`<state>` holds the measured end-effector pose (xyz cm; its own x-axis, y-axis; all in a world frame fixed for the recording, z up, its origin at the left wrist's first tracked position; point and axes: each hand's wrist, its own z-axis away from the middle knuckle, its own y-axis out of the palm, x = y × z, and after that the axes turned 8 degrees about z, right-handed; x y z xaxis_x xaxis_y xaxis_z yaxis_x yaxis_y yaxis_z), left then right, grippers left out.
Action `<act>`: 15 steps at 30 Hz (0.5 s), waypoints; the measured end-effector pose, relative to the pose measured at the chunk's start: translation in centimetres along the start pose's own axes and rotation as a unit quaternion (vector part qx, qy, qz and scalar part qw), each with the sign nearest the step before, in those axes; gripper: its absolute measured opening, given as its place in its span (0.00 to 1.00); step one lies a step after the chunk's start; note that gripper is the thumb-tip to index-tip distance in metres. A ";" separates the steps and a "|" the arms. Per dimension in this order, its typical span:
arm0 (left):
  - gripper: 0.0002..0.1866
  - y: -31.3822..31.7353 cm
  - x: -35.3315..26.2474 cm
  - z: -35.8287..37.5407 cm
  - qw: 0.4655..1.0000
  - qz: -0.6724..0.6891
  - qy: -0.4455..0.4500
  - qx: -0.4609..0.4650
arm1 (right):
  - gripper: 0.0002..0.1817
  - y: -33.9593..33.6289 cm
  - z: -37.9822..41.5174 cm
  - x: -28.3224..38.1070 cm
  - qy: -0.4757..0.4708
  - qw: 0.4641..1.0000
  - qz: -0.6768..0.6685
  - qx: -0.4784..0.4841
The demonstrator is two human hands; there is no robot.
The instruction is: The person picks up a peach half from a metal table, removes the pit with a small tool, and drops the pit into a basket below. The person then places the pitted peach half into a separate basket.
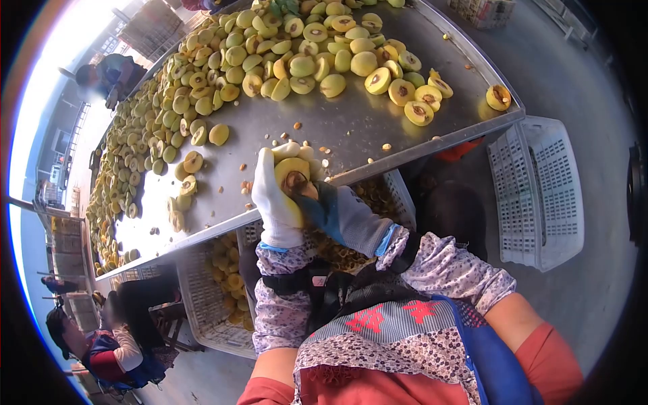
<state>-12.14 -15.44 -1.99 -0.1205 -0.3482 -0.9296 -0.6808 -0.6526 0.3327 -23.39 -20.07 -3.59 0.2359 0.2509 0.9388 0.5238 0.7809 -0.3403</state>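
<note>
One fruit half [292, 173], cut face up, sits gripped in the gloved left hand [275, 196]; the gloved right hand [341, 214] is right at its brown centre, finger spread impossible to tell. Beyond both hands, dozens of halves [302, 66] crowd the bench [270, 125], one [499, 98] alone at the right corner.

On your right, a white slotted crate [559, 196] sits on the floor [603, 131] near the table corner [516, 108]. Another crate [482, 11] is past the table's far side. To your left: one person [111, 75] at the table edge, another person [101, 351] in a dark cap [57, 331], lower down. Crate stacks [66, 244] behind them. You've got something orange-red [461, 150] under the table, partly hidden.
</note>
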 end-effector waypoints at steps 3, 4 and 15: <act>0.20 -0.1 0.1 0.0 0.999 -0.037 0.011 0.005 | 0.31 -0.2 0.2 0.3 0.055 0.997 0.059 0.014; 0.20 0.2 0.0 0.1 0.997 0.056 -0.042 -0.025 | 0.32 0.1 0.0 -0.4 0.042 0.999 0.027 0.012; 0.20 2.0 -1.1 0.7 0.964 0.235 -0.109 -0.057 | 0.26 1.6 0.4 -1.1 0.007 0.996 -0.031 -0.086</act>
<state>-13.90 -15.90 -0.38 -0.5546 -0.4813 -0.6788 -0.4314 -0.5312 0.7292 -23.14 -18.87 -5.14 0.2090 0.1969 0.9579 0.6705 0.6842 -0.2869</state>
